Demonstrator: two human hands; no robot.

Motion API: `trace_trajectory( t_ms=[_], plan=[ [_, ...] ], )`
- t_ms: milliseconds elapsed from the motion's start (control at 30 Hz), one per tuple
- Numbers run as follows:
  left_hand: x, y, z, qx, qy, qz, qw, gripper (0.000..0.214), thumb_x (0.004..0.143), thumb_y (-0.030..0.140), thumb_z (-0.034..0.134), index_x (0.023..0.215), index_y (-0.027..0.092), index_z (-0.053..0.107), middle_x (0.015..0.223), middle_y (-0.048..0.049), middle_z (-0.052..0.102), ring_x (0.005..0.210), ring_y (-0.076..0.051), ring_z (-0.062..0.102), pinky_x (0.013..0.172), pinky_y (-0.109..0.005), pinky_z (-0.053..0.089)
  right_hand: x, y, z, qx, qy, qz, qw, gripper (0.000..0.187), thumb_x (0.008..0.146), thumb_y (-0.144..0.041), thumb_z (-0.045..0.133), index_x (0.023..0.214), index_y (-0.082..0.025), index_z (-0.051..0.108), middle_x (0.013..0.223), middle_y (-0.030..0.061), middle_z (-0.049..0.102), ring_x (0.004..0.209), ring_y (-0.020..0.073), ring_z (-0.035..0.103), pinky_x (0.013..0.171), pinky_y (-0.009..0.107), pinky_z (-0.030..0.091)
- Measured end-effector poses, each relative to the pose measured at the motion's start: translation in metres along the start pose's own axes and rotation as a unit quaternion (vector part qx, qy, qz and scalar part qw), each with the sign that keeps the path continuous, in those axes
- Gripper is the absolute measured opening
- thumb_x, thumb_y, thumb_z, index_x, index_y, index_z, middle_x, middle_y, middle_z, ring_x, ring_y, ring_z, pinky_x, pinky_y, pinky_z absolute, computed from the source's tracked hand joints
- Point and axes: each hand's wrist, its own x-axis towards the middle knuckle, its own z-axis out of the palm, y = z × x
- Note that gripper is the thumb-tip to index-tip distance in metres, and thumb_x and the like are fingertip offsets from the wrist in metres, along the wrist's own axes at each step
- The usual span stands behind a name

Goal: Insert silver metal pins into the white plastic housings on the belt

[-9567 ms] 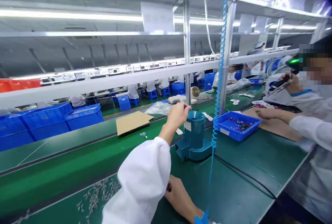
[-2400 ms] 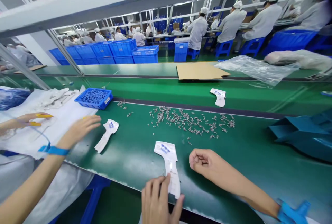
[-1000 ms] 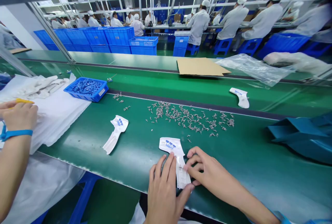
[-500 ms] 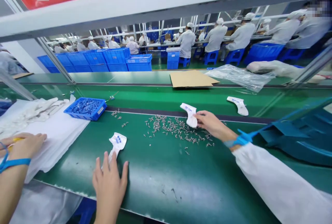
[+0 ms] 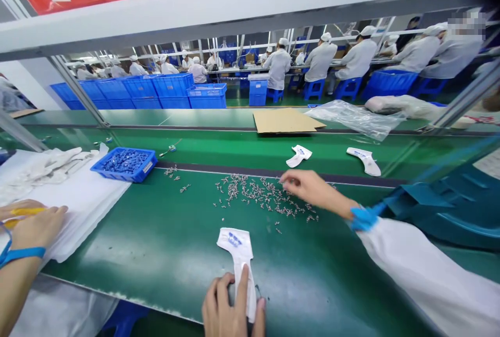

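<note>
At the bottom middle, my left hand is closed on a white curved handle-shaped piece lying on the green table. Its index finger lies along the narrow part and the thumb is at the side; blue marks show on the wide end. My right hand is over the far edge of a scatter of small metal screws. Its fingertips are pinched together, and whatever is between them is too small to tell. Beyond it, a second white piece and a third white piece rest on the green belt.
A blue tray of small blue parts stands at left by white sheets. A co-worker's hands hold something yellow there. A teal bin is at right, flat cardboard beyond the belt, and a white beam overhead.
My right hand has let go of a white piece, now farther off on the belt, and come back to the screws. My left hand has brought another white piece right and nearer.
</note>
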Motion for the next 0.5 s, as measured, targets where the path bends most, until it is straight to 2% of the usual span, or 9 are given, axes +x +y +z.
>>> trace_trajectory(
  t_ms=[33,67,100,167,233,333,400,500],
  plan=[
    [-0.002,0.01,0.001,-0.012,-0.004,-0.002,1.0,0.046,0.076,0.028,0.07,0.122,0.028,0.068,0.106,-0.0124,0.063,0.099,-0.033,0.055,0.078,-0.044,0.046,-0.021,-0.004,0.008,-0.021,-0.049,-0.035,0.998,0.008,0.08,-0.027,0.074,0.087,-0.023,0.075,0.09,0.0027,0.073,0.084,0.0222,0.066,0.08,0.033,0.05],
    [-0.003,0.018,0.002,-0.023,-0.008,-0.005,1.0,0.049,0.074,0.028,0.071,0.123,0.029,0.067,0.106,-0.0124,0.063,0.099,-0.033,0.054,0.079,-0.045,0.046,-0.042,-0.007,0.016,-0.087,-0.109,-0.113,0.984,0.012,0.086,-0.031,0.068,0.094,-0.024,0.074,0.095,0.0033,0.073,0.086,0.0227,0.065,0.081,0.034,0.05],
    [-0.003,0.024,0.003,-0.034,-0.012,-0.006,0.999,0.052,0.073,0.028,0.072,0.124,0.029,0.066,0.107,-0.0124,0.063,0.099,-0.034,0.054,0.081,-0.047,0.045,-0.059,-0.009,0.025,-0.143,-0.142,-0.158,0.967,0.016,0.091,-0.031,0.061,0.101,-0.024,0.073,0.099,0.0052,0.071,0.089,0.0239,0.065,0.081,0.036,0.05],
    [-0.003,0.032,0.003,-0.057,-0.019,-0.006,0.998,0.056,0.071,0.028,0.074,0.126,0.03,0.064,0.108,-0.0123,0.063,0.1,-0.035,0.054,0.083,-0.049,0.044,-0.082,-0.009,0.039,-0.229,-0.167,-0.196,0.939,0.023,0.096,-0.026,0.051,0.109,-0.022,0.069,0.106,0.0093,0.068,0.091,0.0257,0.065,0.076,0.036,0.05],
    [-0.002,0.035,0.002,-0.08,-0.022,-0.004,0.997,0.059,0.071,0.029,0.074,0.128,0.03,0.063,0.109,-0.0122,0.062,0.1,-0.035,0.054,0.084,-0.05,0.043,-0.09,-0.007,0.049,-0.273,-0.165,-0.197,0.927,0.025,0.098,-0.02,0.044,0.108,-0.02,0.067,0.106,0.0114,0.066,0.089,0.0256,0.065,0.072,0.035,0.049],
    [0.003,0.034,0.0,-0.118,-0.017,-0.004,0.993,0.055,0.077,0.03,0.07,0.132,0.028,0.06,0.114,-0.0124,0.061,0.102,-0.034,0.054,0.085,-0.048,0.044,-0.086,-0.005,0.052,-0.277,-0.155,-0.203,0.926,0.026,0.097,-0.013,0.04,0.1,-0.018,0.065,0.1,0.0111,0.065,0.087,0.0249,0.063,0.072,0.035,0.048],
    [0.009,0.033,-0.002,-0.148,-0.002,-0.008,0.989,0.047,0.085,0.026,0.063,0.132,0.027,0.059,0.115,-0.0119,0.06,0.104,-0.031,0.053,0.085,-0.045,0.045,-0.084,-0.008,0.049,-0.245,-0.143,-0.195,0.939,0.022,0.095,-0.012,0.043,0.096,-0.019,0.063,0.097,0.0097,0.065,0.086,0.0241,0.061,0.072,0.034,0.047],
    [0.02,0.032,-0.003,-0.199,0.011,-0.006,0.98,0.038,0.094,0.018,0.053,0.131,0.027,0.058,0.113,-0.0093,0.062,0.104,-0.026,0.054,0.086,-0.039,0.046,-0.091,-0.019,0.043,-0.114,-0.162,-0.142,0.97,0.013,0.092,-0.016,0.048,0.093,-0.02,0.061,0.086,0.0041,0.064,0.075,0.0186,0.059,0.066,0.029,0.045]
  ],
)
